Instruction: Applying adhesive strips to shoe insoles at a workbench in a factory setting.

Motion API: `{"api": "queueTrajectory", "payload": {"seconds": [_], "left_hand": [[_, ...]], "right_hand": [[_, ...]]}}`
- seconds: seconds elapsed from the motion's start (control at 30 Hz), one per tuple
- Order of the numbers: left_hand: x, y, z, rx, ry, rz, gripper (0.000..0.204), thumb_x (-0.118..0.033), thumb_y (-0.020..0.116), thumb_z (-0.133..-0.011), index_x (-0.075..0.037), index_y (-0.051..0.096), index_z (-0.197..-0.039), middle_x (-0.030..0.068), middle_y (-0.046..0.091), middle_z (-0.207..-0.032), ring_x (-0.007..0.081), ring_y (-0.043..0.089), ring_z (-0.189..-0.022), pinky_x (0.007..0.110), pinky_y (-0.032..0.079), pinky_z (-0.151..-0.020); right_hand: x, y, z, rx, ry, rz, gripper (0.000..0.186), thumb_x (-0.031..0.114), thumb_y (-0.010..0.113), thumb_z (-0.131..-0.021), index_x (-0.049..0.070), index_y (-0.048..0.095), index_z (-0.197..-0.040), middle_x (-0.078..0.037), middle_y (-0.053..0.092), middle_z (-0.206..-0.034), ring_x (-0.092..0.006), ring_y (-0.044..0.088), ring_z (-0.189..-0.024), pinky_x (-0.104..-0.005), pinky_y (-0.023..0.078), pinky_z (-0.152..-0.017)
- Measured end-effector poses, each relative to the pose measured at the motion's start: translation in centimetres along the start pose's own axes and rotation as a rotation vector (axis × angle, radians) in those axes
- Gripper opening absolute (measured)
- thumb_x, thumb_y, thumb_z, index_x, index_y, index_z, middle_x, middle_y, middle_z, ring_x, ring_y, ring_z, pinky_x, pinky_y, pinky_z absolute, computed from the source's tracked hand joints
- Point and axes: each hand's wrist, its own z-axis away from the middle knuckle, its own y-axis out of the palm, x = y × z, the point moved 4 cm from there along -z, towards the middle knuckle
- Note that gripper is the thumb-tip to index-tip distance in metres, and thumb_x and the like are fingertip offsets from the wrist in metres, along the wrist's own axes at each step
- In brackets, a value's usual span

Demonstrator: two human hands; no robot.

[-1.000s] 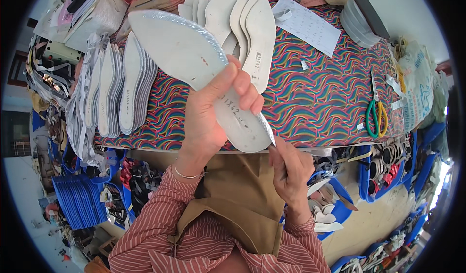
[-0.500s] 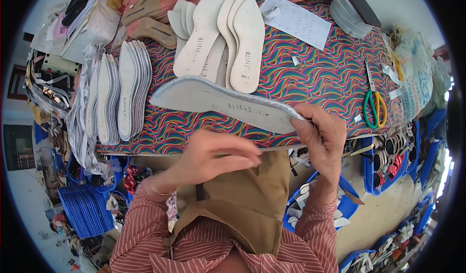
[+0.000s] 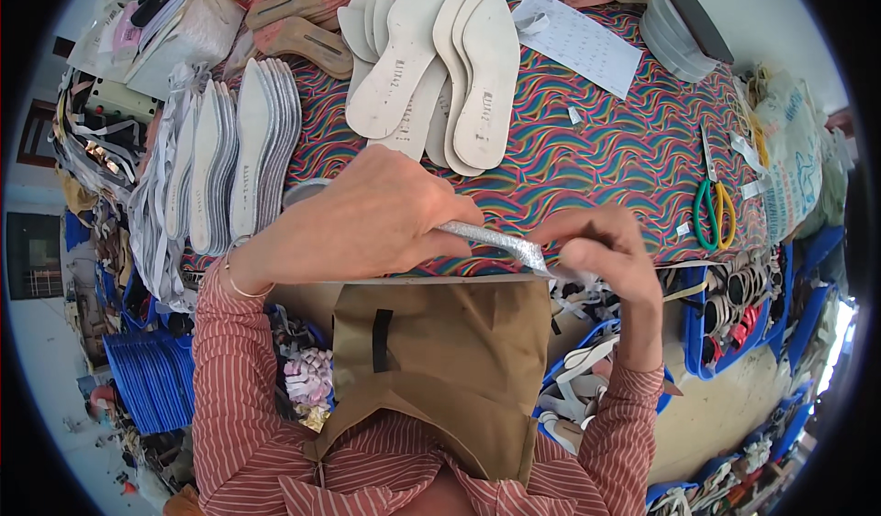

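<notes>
An insole (image 3: 491, 238) with a glittery silver edging is held edge-on above the near side of the table. My left hand (image 3: 367, 218) grips it around its middle, back of the hand up, hiding most of it. Its front end peeks out to the left of that hand. At the heel end, my right hand (image 3: 613, 248) has its thumb and fingers curled in close to the silver edging. A pale, blurred bit shows below the right thumb; what those fingers pinch is too smeared to make out.
Stacks of silver-edged insoles (image 3: 262, 140) stand at the left. Pale insoles (image 3: 486, 85) lie beyond my hands. A paper sheet (image 3: 578, 44), clear plastic tub (image 3: 674, 39) and green-and-yellow-handled scissors (image 3: 711, 206) lie to the right. Blue baskets (image 3: 702, 332) sit below the table edge.
My left hand has moved up and taken hold of the insole's middle. The insole has turned from showing its flat face to edge-on. My right hand has shifted its fingers at the heel end.
</notes>
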Motion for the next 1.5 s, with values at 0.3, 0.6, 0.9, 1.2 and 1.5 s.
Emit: {"api": "queueTrajectory", "payload": {"seconds": [0.3, 0.6, 0.9, 1.2, 1.5], "left_hand": [[1.1, 0.7, 1.7, -0.12, -0.015, 0.149, 0.017, -0.004, 0.073, -0.076, -0.004, 0.072, -0.092, 0.0066, 0.068, -0.075, 0.019, 0.055, -0.054, 0.03, 0.04, -0.052], [-0.9, 4.4, 0.8, -0.285, -0.232, 1.265, 0.021, -0.01, 0.066, -0.087, 0.006, 0.069, -0.102, 0.012, 0.07, -0.078, 0.0174, 0.062, -0.066, 0.027, 0.05, -0.063], [-1.1, 5.8, -1.8, -0.67, -0.246, 1.746, 0.04, -0.016, 0.061, -0.092, 0.009, 0.056, -0.123, 0.023, 0.07, -0.094, 0.028, 0.07, -0.077, 0.033, 0.057, -0.07], [0.2, 5.8, -1.7, -0.536, -0.221, 1.755, 0.037, -0.017, 0.056, -0.097, 0.006, 0.053, -0.126, 0.0224, 0.069, -0.098, 0.028, 0.069, -0.079, 0.034, 0.056, -0.071], [1.0, 7.0, -3.3, -0.415, 0.204, 2.18, 0.029, -0.014, 0.06, -0.094, 0.003, 0.061, -0.117, 0.0181, 0.069, -0.107, 0.0237, 0.069, -0.087, 0.03, 0.055, -0.076]], "right_hand": [[0.7, -0.9, 0.8, -0.15, 0.141, -0.12, 0.009, -0.004, 0.071, -0.076, 0.0, 0.07, -0.084, -0.006, 0.067, -0.07, -0.0045, 0.049, -0.051, -0.0168, 0.036, -0.045], [-2.4, 2.0, 3.4, -0.566, -0.239, -0.308, 0.013, -0.009, 0.069, -0.074, 0.0, 0.069, -0.083, -0.009, 0.067, -0.075, -0.0067, 0.045, -0.049, -0.0182, 0.036, -0.045], [-3.9, 5.2, 0.5, -0.559, -0.28, -0.445, 0.009, -0.004, 0.074, -0.082, 0.002, 0.069, -0.087, -0.004, 0.068, -0.079, -0.0046, 0.045, -0.056, -0.0164, 0.038, -0.052], [-4.2, 5.1, 2.2, -0.548, -0.172, -0.243, 0.008, -0.003, 0.074, -0.081, 0.002, 0.072, -0.087, 0.001, 0.067, -0.074, -0.0035, 0.045, -0.057, -0.0172, 0.036, -0.052], [-2.7, 4.6, 1.6, -0.388, -0.214, 0.242, 0.005, -0.005, 0.071, -0.076, -0.001, 0.068, -0.076, -0.001, 0.062, -0.068, -0.0081, 0.042, -0.056, -0.021, 0.035, -0.053]]}}
